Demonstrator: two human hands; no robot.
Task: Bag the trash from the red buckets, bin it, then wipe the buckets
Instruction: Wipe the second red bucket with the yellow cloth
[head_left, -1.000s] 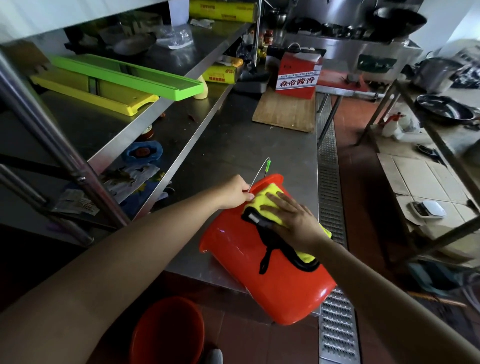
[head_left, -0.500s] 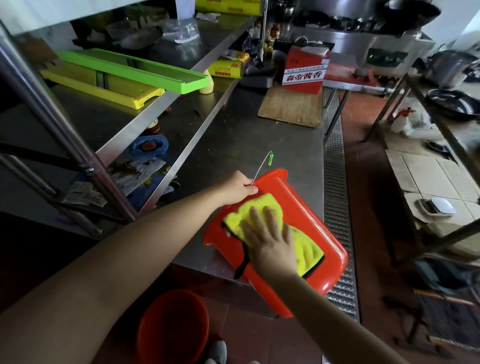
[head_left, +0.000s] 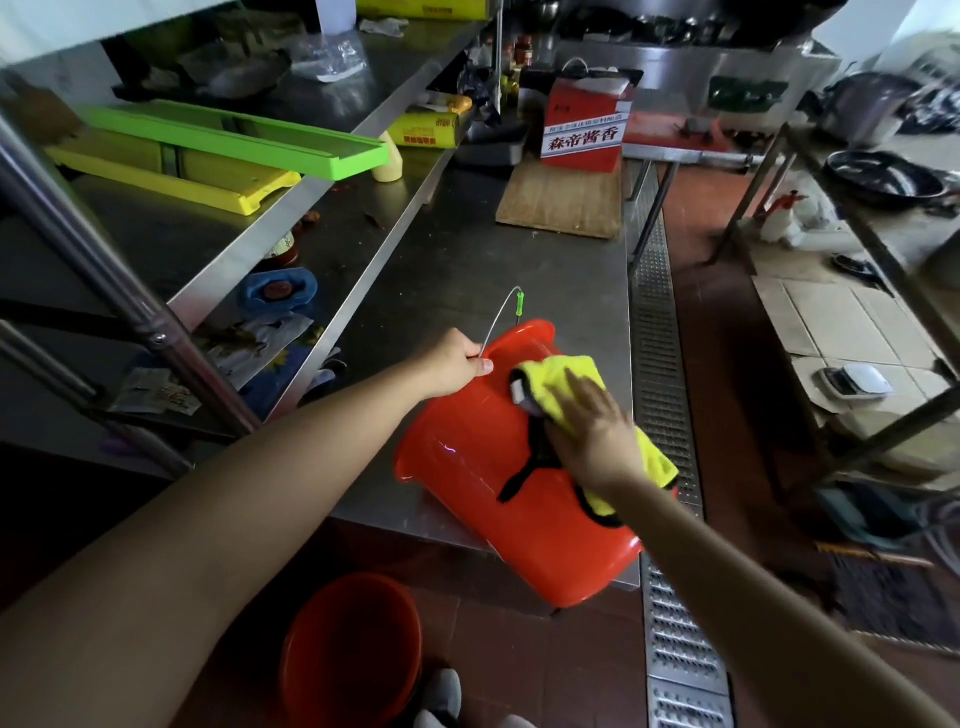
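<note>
Red bucket (head_left: 498, 499) is lying tilted on its side at the near edge of the steel desk (head_left: 467, 270), base end overhanging toward the floor. Left hand (head_left: 457, 364) is pinching the bucket's wire handle (head_left: 498, 317) at the rim, fingers curled round it. Right hand (head_left: 597, 431) is pressing a yellow cloth (head_left: 566, 374) flat on the bucket's outer wall, fingers spread straight. Second red bucket (head_left: 353, 649) is standing upright on the floor below the desk, near a shoe (head_left: 441, 696).
</note>
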